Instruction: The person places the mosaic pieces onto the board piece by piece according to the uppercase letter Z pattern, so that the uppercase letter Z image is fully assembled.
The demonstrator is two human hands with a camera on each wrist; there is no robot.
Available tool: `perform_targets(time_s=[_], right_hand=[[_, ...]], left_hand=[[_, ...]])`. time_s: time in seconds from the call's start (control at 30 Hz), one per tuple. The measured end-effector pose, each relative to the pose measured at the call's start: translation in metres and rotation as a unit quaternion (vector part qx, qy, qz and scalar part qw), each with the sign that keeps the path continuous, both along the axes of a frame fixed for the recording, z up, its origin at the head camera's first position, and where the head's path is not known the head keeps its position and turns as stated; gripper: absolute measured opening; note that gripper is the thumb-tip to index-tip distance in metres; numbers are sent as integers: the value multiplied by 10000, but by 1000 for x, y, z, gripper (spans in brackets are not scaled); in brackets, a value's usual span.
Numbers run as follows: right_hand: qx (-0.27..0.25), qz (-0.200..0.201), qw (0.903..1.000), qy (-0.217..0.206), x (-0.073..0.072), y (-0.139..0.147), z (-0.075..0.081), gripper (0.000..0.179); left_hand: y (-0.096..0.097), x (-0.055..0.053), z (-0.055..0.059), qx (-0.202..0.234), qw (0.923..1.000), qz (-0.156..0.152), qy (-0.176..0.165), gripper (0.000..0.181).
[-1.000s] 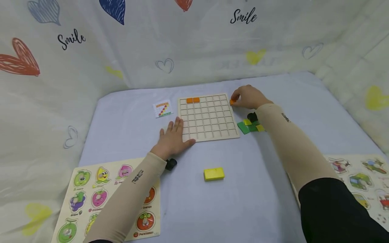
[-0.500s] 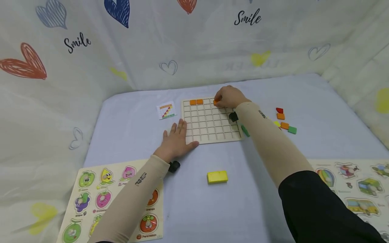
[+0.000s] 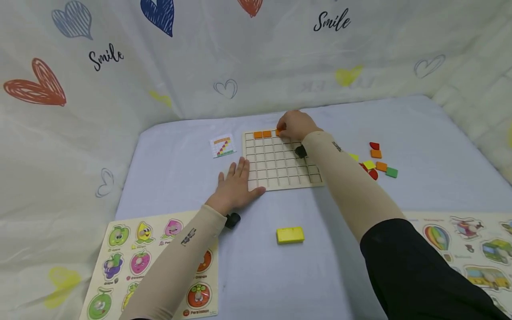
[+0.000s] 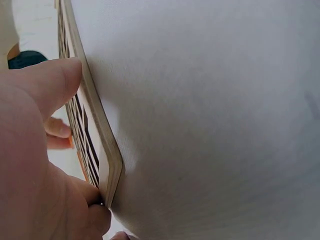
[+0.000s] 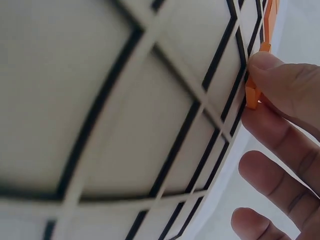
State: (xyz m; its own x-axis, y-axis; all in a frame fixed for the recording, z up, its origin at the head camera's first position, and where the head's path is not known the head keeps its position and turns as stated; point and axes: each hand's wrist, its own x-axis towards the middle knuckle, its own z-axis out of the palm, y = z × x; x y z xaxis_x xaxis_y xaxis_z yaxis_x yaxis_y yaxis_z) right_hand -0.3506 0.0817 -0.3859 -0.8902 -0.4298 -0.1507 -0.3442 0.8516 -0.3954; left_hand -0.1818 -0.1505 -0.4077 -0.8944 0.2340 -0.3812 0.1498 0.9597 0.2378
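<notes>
A wooden grid board lies on the white-covered table, with two orange square tiles set side by side in its far row. Between thumb and index finger, my right hand pinches a third orange tile at that same row, just right of the other two; the right wrist view shows the tile tilted against the grid lines. My left hand lies spread at the board's near left corner, thumb along the front edge and fingers along the left side. It presses the board rather than gripping it.
A small pattern card lies left of the board. Loose red, orange, yellow and green tiles are scattered to the right, partly behind my forearm. Nearer me are a yellow block, a fruit puzzle board and a vehicle puzzle board.
My right hand has carried the orange tile leftward from beyond the board's right edge to its far row. The left hand has stayed at the board's corner. The view has shifted slightly.
</notes>
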Motion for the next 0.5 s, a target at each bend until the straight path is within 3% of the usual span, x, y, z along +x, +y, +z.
perform_targets(time_s=[0.5], right_hand=[[-28,90,9999,-103,-3,-11,2,33]], left_hand=[[-1,-1,-3,-6,10000,33,16,103]])
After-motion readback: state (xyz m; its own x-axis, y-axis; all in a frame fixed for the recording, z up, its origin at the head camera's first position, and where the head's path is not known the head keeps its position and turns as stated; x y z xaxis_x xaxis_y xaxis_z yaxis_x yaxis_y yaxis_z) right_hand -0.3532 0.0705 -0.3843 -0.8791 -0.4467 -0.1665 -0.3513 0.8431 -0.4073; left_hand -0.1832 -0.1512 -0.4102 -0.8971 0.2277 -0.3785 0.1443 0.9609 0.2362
